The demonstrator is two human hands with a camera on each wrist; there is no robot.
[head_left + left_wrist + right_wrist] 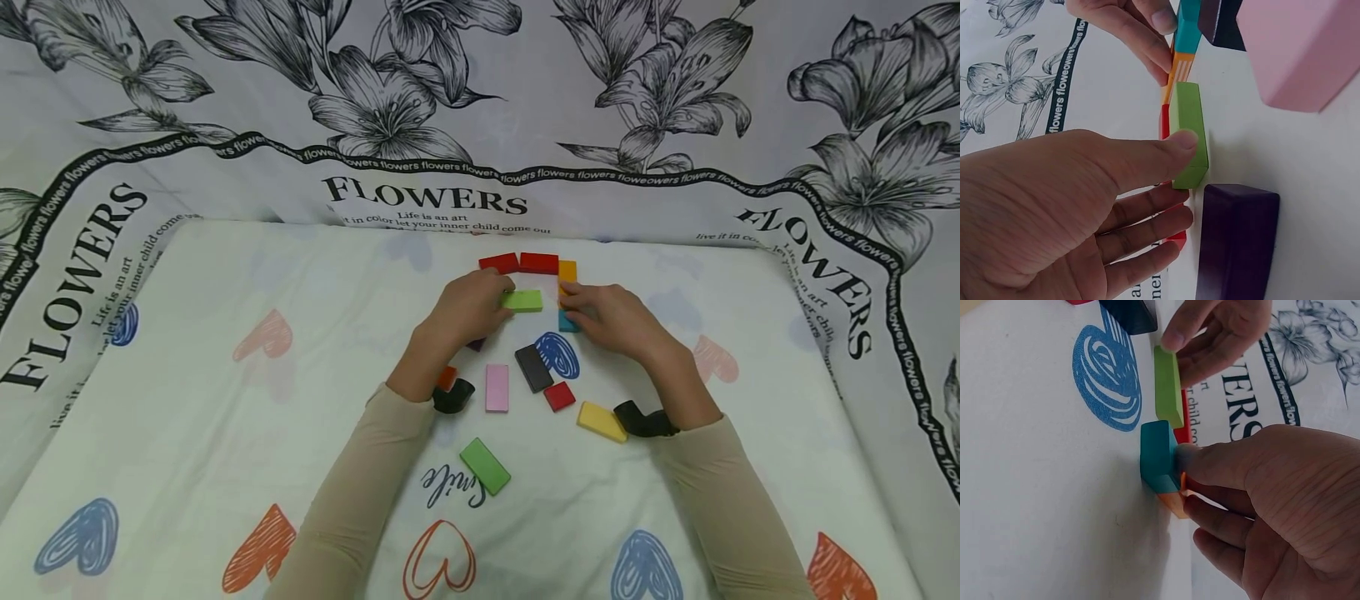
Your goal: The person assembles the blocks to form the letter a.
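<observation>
Between thumb and fingers, my left hand [474,307] pinches a lime green block [527,301] by its left end. In the left wrist view, the thumb lies on the near face of that block. Just beyond it are two red blocks [538,264] in a row, meeting an orange block [567,271] at the right corner. A teal block [567,324] adjoins the orange one. My right hand [618,321] touches these two from the right: its thumb rests against the teal block and its fingertips reach the orange one, which they partly hide.
A dark purple block [1235,244] lies near the left hand. Closer to me are pink [497,388], black [533,368], small red [559,397], yellow [602,422] and green [485,466] blocks. An orange-red piece [447,378] is partly hidden by the left wrist. A patterned cloth [187,417] covers the surface.
</observation>
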